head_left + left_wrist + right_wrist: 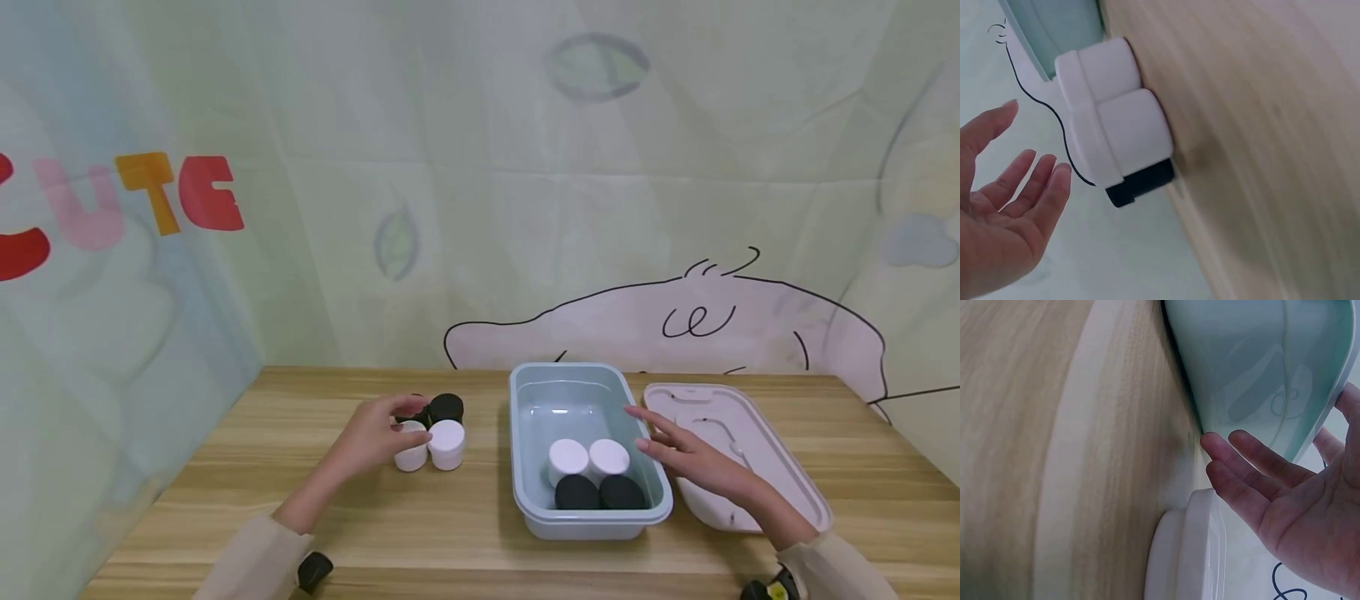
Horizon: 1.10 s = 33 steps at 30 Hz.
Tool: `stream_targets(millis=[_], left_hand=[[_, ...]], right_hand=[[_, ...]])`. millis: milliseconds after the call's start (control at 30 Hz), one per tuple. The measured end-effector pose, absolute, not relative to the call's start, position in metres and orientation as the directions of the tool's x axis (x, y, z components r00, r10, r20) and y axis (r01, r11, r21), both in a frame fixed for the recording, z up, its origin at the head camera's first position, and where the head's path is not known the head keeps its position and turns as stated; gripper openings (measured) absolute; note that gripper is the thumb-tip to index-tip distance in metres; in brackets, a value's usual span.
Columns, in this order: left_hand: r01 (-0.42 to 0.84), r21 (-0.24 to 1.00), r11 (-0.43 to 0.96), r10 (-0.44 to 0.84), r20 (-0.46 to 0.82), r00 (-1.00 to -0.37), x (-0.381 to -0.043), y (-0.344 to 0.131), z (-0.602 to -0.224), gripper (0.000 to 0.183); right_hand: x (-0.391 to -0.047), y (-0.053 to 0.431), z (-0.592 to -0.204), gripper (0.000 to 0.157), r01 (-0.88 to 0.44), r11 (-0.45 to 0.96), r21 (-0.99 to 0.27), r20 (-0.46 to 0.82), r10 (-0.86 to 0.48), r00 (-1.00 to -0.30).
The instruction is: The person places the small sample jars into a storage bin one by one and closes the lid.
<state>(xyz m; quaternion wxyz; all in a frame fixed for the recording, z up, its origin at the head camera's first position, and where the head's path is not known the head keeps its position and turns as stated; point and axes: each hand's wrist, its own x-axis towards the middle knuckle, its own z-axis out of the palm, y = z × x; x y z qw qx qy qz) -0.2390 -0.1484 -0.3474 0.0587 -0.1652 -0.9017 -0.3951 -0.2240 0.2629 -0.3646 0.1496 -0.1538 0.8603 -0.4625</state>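
Observation:
My left hand (pixel 372 431) hovers over two white lidded jars, one on the left (pixel 411 447) and one on the right (pixel 447 445). Its thumb and fingers are spread apart, holding nothing; the left wrist view shows space between them and the jars (pixel 1132 128). Behind stand two black round pieces, the right one (pixel 447 407) plainer and the other partly hidden by my fingers. At the right side of a light blue plastic bin (pixel 592 515), my right hand (pixel 693 457) has loosely extended fingers by the rim. Two white jars (pixel 567 459) and two black round pieces (pixel 622 492) sit in the bin's near end.
A pale, flat lid (pixel 787 492) lies on the wooden table (pixel 360 533) right of the bin, partly beneath my right forearm. Behind the table hangs a printed cloth (pixel 480 208). Dark wrist straps show at both sleeves.

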Motion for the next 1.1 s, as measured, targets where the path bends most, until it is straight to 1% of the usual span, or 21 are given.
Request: stream_targets(millis=[133, 533, 733, 1100], left_hand=[[0.303, 0.683, 0.664, 0.209, 0.219, -0.953, -0.239, -0.155, -0.35, 0.042], [0.224, 0.683, 0.695, 0.168, 0.149, -0.974, -0.239, -0.166, -0.358, 0.045], [0.212, 0.674, 0.707, 0.182, 0.116, -0.976, -0.241, -0.168, -0.361, 0.046], [0.206, 0.675, 0.708, 0.179, 0.111, -0.978, -0.241, -0.168, -0.362, 0.045]], right_hand=[[-0.224, 0.263, -0.365, 0.056, -0.133, 0.527, -0.84, -0.111, -0.406, -0.907], [-0.225, 0.264, -0.365, 0.055, -0.127, 0.528, -0.84, -0.116, -0.403, -0.908], [-0.225, 0.264, -0.366, 0.055, -0.127, 0.525, -0.842, -0.116, -0.405, -0.907], [-0.225, 0.263, -0.366, 0.056, -0.119, 0.531, -0.839, -0.123, -0.398, -0.909]])
